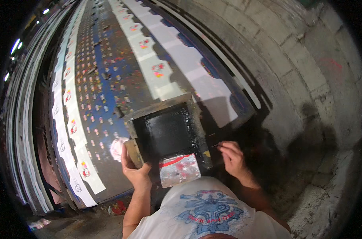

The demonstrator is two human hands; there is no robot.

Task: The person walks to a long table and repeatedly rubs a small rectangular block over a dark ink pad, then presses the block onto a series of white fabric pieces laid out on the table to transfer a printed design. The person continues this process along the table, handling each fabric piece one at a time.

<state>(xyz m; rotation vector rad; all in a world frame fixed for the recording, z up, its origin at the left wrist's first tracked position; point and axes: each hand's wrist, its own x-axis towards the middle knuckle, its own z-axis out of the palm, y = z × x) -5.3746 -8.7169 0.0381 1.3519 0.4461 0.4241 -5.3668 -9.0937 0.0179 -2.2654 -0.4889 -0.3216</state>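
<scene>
A screen-printing frame with a black inner surface is right in front of me, over the near end of the long table. My left hand grips its lower left corner, at a tan wooden piece, thumb on top. A pinkish-white wad shows beside those fingers. Against the near edge of the frame leans a paint-stained pale plate with a red strip along its top. To the right of the frame, apart from it, my right hand is pinched; a tiny thin thing seems to be at its fingertips, too small to name.
The long table is dark, spattered with paint and dotted with small pale patches. Strips of white fabric with printed red and pink figures run along it. A concrete floor lies to the right; another row of tables stands left.
</scene>
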